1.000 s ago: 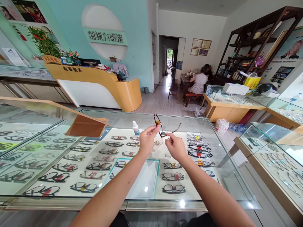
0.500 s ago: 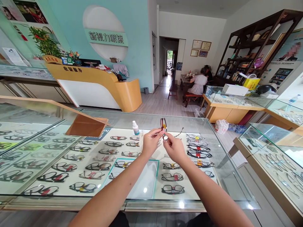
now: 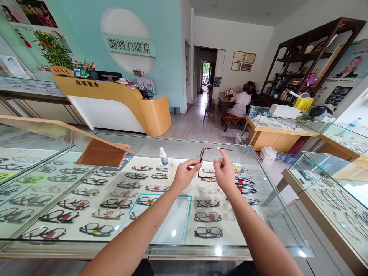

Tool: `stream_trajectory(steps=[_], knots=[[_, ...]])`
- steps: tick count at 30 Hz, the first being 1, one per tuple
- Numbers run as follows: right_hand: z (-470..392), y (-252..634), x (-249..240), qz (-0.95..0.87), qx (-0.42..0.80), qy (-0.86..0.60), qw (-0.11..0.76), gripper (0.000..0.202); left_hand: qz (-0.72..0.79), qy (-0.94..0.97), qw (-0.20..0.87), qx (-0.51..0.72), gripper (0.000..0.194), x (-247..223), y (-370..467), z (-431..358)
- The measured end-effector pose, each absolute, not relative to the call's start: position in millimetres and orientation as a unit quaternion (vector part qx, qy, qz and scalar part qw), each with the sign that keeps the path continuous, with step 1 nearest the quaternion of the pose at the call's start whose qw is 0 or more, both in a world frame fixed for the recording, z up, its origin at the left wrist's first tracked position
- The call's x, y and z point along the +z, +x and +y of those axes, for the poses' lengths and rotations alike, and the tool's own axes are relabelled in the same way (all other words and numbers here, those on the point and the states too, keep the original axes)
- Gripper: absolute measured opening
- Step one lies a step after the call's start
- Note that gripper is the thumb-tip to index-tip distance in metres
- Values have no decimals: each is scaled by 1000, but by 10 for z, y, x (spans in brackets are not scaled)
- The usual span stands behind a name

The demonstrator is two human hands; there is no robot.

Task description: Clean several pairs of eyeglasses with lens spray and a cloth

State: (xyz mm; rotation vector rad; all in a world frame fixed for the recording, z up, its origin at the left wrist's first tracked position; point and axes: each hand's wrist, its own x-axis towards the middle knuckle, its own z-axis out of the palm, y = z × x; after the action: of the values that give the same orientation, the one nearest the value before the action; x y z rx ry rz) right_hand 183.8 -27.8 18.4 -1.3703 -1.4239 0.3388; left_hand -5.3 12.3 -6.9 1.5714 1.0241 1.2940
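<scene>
A pair of dark red eyeglasses is up above the glass counter, seen side-on. My left hand pinches its front rim between thumb and fingers. One temple arm stretches to the right, over my right hand. The index finger of that hand points up and touches the temple, while its other fingers are curled with nothing visible in them. Just left of my left hand stand a small white bottle with a blue-green label and a pale cloth.
Under the counter's glass lie rows of eyeglasses and a teal-bordered white tray. A slanted brown board rests at left. More display cases stand at right. Two people sit at a table farther back.
The eyeglasses have turned so that a temple now extends rightward. My right hand has left the rim, moved right and raised its index finger to the temple. My left hand still holds the rim.
</scene>
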Motion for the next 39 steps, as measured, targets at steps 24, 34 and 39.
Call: stream_trajectory(steps=[24, 34, 39], knots=[[-271, 1618, -39, -703, 153, -490, 492, 29, 339, 604, 524, 496, 50, -40, -65, 127], [-222, 1678, -31, -678, 184, -496, 510, 27, 324, 735, 378, 461, 42, 32, -105, 13], [-202, 1709, -47, -676, 173, -494, 518, 29, 401, 705, 217, 544, 34, 115, -274, 114]])
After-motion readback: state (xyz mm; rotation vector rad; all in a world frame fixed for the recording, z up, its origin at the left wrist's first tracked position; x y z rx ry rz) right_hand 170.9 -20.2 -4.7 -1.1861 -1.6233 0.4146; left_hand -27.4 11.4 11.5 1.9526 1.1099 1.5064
